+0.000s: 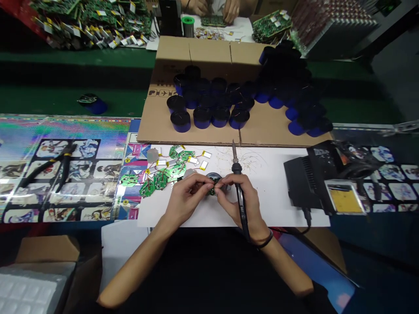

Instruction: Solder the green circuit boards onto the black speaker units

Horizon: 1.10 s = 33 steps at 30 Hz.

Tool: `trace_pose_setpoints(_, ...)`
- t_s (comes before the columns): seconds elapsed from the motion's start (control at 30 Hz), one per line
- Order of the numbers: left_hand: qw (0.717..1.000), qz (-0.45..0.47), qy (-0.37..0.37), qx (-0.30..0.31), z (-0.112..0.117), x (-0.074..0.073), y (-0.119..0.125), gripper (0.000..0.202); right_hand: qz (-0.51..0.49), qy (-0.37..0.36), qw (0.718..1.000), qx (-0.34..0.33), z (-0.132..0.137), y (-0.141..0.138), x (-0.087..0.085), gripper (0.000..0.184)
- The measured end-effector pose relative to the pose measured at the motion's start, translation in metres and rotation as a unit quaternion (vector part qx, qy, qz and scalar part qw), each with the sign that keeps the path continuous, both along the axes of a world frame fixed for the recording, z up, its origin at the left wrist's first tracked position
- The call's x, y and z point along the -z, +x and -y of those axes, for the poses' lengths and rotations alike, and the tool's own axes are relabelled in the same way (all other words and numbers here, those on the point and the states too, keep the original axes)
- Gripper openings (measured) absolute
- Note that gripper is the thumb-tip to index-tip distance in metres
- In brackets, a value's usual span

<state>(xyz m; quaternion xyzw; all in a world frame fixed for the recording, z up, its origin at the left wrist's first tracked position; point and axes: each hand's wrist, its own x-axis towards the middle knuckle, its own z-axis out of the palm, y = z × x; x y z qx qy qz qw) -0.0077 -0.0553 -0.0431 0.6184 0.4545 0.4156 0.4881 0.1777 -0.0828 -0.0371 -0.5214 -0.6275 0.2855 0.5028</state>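
Note:
My left hand (188, 196) pinches at the edge of a small round green circuit board (212, 190). That board sits by a dark round part (214, 176), partly hidden behind my fingers. My right hand (244, 200) carries a soldering iron (241, 203), its tip pointing up and away from me. The right thumb and fingertips also close at the board, opposite the left ones; any thin wire between them is too small to make out. Left of my hands lie several green round boards (160, 179) with wired silver batteries (193, 161).
Blue-black cylinders (202, 117) stand on a cardboard sheet (157, 126) ahead. A black soldering station (303, 181) and a yellow sponge tray (345, 198) are right. Pliers (62, 165) lie left. Across the bench, another person's hands (231, 9) handle a green board (212, 21).

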Motion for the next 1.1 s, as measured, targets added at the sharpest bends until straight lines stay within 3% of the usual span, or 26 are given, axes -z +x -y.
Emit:
trace_pose_setpoints(0.23, 0.997, -0.037, 0.035, 0.058, -0.007, -0.004, -0.005, 0.008, 0.031, 0.068, 0.994, -0.075, -0.007, 0.014, -0.006, 0.040)
trace_pose_setpoints(0.4, 0.992, -0.059, 0.067, 0.084, -0.006, -0.006, -0.007, 0.007, 0.047, 0.069, 0.995, -0.059, -0.008, 0.011, -0.003, 0.036)
trace_pose_setpoints(0.53, 0.979, -0.075, 0.178, 0.071, -0.007, -0.003, -0.004, 0.022, 0.041, 0.052, 0.997, -0.029, -0.006, 0.010, -0.002, 0.034)
trace_pose_setpoints(0.63, 0.955, -0.086, 0.282, 0.037, -0.010, 0.001, -0.001, 0.014, 0.042, 0.044, 0.998, -0.020, -0.005, 0.009, -0.003, 0.033)
trace_pose_setpoints(0.73, 0.939, -0.092, 0.330, 0.031, -0.013, 0.003, 0.000, 0.013, 0.046, 0.037, 0.998, -0.014, -0.005, 0.009, -0.004, 0.031)
trace_pose_setpoints(0.83, 0.946, -0.075, 0.313, 0.039, -0.013, 0.001, -0.002, 0.012, 0.051, 0.025, 0.998, -0.013, -0.006, 0.008, -0.002, 0.029)
trace_pose_setpoints(1.0, 0.974, -0.055, 0.213, 0.055, -0.010, -0.006, -0.009, 0.006, 0.047, 0.018, 0.998, -0.032, -0.003, 0.006, 0.000, 0.025)
trace_pose_setpoints(1.1, 0.973, -0.073, 0.203, 0.077, -0.012, -0.009, -0.016, 0.006, 0.048, 0.012, 0.998, -0.044, 0.003, 0.013, -0.004, 0.026)
